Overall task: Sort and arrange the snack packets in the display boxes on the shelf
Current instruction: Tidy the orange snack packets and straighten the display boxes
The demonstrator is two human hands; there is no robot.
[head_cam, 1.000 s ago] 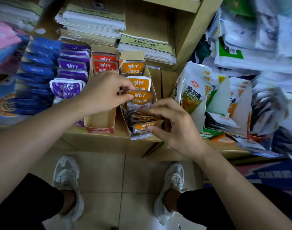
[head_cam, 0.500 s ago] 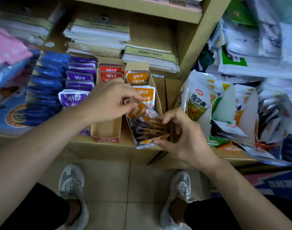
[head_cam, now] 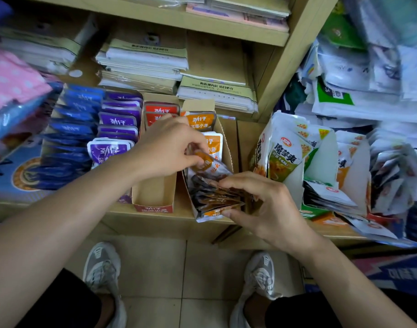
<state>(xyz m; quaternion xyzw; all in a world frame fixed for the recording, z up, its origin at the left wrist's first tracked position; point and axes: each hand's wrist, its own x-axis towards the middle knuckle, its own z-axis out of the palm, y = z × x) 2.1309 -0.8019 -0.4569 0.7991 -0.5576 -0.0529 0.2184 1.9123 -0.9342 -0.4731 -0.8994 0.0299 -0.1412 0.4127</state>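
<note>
Both curled | left hand [head_cam: 169, 147] pinches orange packet [head_cam: 211, 165] | right hand [head_cam: 266, 204] grips packet stack [head_cam: 214, 197]

Snack packets [head_cam: 217, 202]: glossy plastic film, crinkled, catching light.
Display boxes [head_cam: 153, 195]: matt brown cardboard, raw inside.
Shelf [head_cam: 285, 74]: pale wood-look board, smooth.
Paper stacks [head_cam: 146, 60]: matt.
Floor tiles [head_cam: 155, 268]: smooth, slight sheen.
Shoes [head_cam: 103, 266]: grey mesh cloth.

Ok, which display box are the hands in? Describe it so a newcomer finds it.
On the wooden shelf above the tiled floor stands a row of cardboard display boxes. Take the rightmost box, between the red-packet box and the white-and-green bags. It alone holds orange packets; the left hand pinches one and the right hand grips the front bundle.
</note>
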